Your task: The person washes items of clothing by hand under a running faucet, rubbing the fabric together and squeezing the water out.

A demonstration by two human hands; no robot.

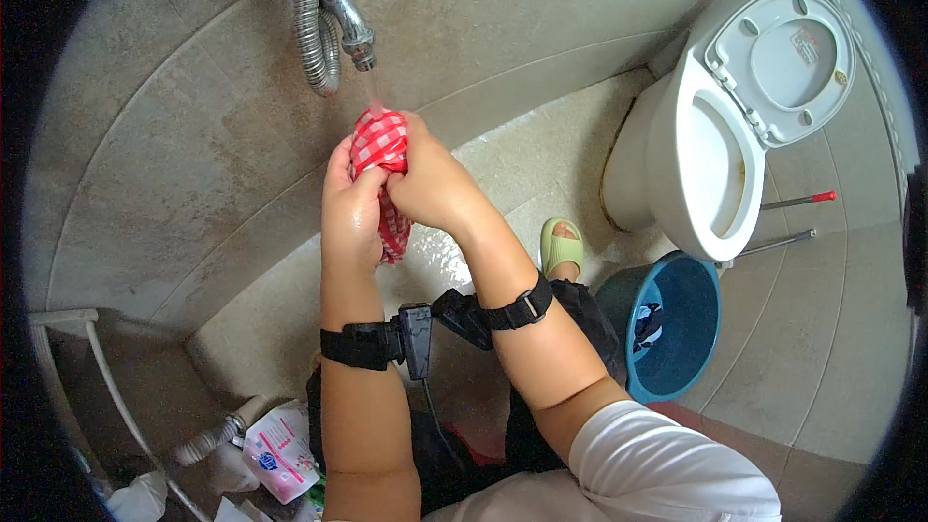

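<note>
A red and white checked cloth (381,142) is bunched up between my two hands, its top end beneath a metal tap (355,34). Water runs from the spout onto the cloth. My left hand (350,195) is closed round the cloth's left side, thumb across the front. From the right, my right hand (432,179) grips it too, with the fingers behind mostly hidden. The lower end of the cloth hangs out below both hands. Each forearm wears a black strap with a small black device.
A coiled metal hose (309,24) hangs beside the tap on the tiled wall. At right stands a white toilet (677,155), lid raised, with a blue bucket (643,367) holding dark cloth below it. Lower left are a pink and white package (281,451) and a white rack (114,382).
</note>
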